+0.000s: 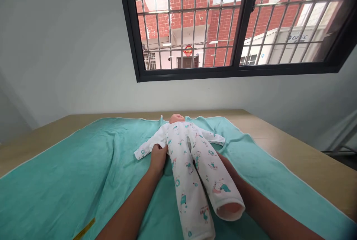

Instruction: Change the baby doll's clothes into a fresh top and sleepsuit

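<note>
A baby doll lies on its back, its head at the far end and its legs toward me. It wears a white outfit printed with small teal and pink figures, sleeves spread to both sides. My left hand is closed at the doll's side, thumb and fingers pinching the outfit's edge near the waist. On the other side, my right hand reaches in behind the raised trouser leg, which hides its fingers. Something pinkish shows inside that leg's open cuff.
Under the doll spreads a teal blanket with a pale edge, covering much of a wooden table. A yellow strip lies at the front left. Beyond the table stand a white wall and a barred, dark-framed window.
</note>
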### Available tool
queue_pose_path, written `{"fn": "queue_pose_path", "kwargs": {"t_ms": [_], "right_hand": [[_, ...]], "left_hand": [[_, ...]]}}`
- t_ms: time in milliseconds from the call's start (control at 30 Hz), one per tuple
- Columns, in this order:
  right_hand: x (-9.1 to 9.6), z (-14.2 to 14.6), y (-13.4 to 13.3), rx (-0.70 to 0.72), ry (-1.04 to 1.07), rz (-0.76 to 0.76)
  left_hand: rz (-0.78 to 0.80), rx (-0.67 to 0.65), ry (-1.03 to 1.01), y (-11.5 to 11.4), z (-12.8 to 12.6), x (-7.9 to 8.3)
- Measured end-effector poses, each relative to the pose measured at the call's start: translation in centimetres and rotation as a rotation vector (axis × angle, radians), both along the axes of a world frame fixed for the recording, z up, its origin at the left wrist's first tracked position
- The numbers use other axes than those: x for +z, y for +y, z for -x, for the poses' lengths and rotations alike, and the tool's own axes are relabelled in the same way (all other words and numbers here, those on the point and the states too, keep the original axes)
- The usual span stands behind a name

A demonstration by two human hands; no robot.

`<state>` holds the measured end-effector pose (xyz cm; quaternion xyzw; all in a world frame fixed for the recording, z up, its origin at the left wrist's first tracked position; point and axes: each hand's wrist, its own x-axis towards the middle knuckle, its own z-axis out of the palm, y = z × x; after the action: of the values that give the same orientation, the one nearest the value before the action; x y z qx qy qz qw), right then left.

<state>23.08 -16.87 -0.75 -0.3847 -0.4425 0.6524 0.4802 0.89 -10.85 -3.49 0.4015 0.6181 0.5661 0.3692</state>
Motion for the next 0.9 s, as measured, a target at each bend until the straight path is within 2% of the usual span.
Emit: {"fn": "queue_pose_path", "kwargs": {"t_ms": [133, 233, 333, 467, 533, 633, 800, 900], "right_hand": [[0.5, -0.4, -0.1, 0.187, 0.181, 0.317], [0.0, 0.6, 0.0, 0.168, 0.206, 0.431], [-0.5, 1.9, 0.6, 0.086, 0.207, 0.382], [-0.5, 3.3, 2.1, 0.042, 0.247, 0.277], [-0.6, 4.1, 3.0, 0.03, 0.274, 0.217], [-1.4, 5.0, 3.9, 0.038, 0.271, 0.152], [-2.7, 4.6, 4.9, 0.073, 0.18, 0.111], [-3.0, 3.4, 5.6, -0.01, 0.074, 0.117]], "left_hand": [[-0.022, 0.012, 0.102, 0.1, -0.2, -0.3], [-0.043, -0.006, 0.156, 0.1, -0.5, -0.5], [-0.071, -0.005, 0.201, 0.1, -0.4, -0.5], [-0.139, 0.059, 0.263, -0.1, 0.5, -0.3], [-0.257, 0.068, 0.343, -0.4, 1.0, -0.1], [-0.46, 0.001, 0.509, -0.7, 1.5, -0.1], [-0.549, -0.055, 0.58, -0.5, 1.7, -0.7], [-0.554, -0.082, 0.57, -0.4, 1.5, -0.9]]}}
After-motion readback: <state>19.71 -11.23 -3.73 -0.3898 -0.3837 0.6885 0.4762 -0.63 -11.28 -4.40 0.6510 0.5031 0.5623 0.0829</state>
